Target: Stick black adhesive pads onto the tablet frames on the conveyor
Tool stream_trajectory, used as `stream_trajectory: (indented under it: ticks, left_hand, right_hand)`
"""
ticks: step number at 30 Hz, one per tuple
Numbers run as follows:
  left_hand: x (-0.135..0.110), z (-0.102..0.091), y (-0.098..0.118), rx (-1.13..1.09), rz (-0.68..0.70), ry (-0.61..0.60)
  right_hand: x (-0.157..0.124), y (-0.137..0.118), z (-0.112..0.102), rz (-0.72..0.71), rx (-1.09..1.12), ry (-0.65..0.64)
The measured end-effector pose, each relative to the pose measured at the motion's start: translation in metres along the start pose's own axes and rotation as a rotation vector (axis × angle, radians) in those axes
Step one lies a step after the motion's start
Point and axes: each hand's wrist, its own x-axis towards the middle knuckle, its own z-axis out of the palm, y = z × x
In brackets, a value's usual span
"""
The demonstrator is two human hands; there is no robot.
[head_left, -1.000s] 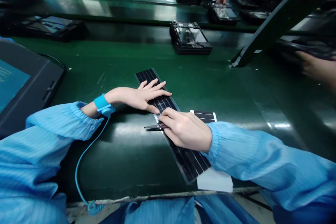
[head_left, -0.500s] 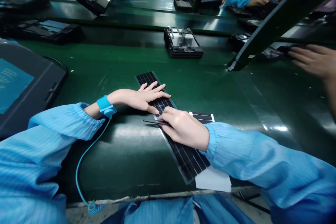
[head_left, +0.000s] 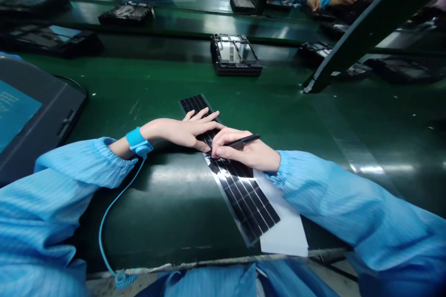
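Left hand point(head_left: 183, 132), fingers spread, on the gridded black sheet point(head_left: 249, 202), aslant near the front edge of the desk point(head_left: 163, 227); right hand point(head_left: 254, 154), fingers gripping a slim black tool point(head_left: 246, 141). Risks: sheet skidding under slack pressure, tearing from a dug-in tip.

One black tool point(head_left: 249, 139), one gridded strip point(head_left: 253, 206), one white sheet point(head_left: 285, 236), one wristband point(head_left: 134, 137), one cord point(head_left: 101, 222)
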Motion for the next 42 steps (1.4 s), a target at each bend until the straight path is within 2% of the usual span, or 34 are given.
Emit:
stream_trajectory:
  ticks: [2, 4, 7, 10, 14, 19, 23, 27, 37, 42]
  left_hand:
    - [0.000, 0.000, 0.001, -0.003, -0.005, 0.000]
    - [0.000, -0.001, 0.002, -0.009, -0.012, 0.002]
    - [-0.001, -0.002, 0.004, -0.019, -0.025, -0.001]
    - [-0.002, -0.003, 0.005, -0.017, -0.030, -0.011]
    - [-0.003, -0.003, 0.005, -0.020, -0.026, -0.012]
    - [-0.002, -0.002, 0.002, -0.035, -0.006, 0.002]
    - [-0.002, -0.002, 0.001, -0.043, -0.008, 0.001]
    - [-0.002, -0.001, 0.002, -0.039, -0.010, 0.003]
    - [-0.002, -0.002, 0.003, -0.024, -0.010, -0.004]
    - [-0.002, -0.002, 0.003, -0.026, -0.014, -0.005]
  right_hand:
    - [0.000, 0.003, 0.000, 0.047, 0.072, 0.047]
    - [-0.002, 0.007, 0.003, 0.105, 0.182, 0.147]
    - [-0.004, 0.010, 0.009, 0.053, 0.111, 0.263]
    - [-0.006, 0.006, 0.011, -0.026, -0.050, 0.245]
    - [-0.007, 0.002, 0.011, -0.047, -0.148, 0.212]
    - [-0.006, 0.002, 0.010, 0.017, -0.045, 0.200]
    - [-0.005, 0.002, 0.011, 0.019, -0.074, 0.200]
    - [-0.005, 0.002, 0.011, 0.038, -0.012, 0.177]
    - [-0.005, 0.003, 0.010, 0.017, -0.039, 0.213]
    - [-0.006, 0.001, 0.010, 0.003, -0.057, 0.169]
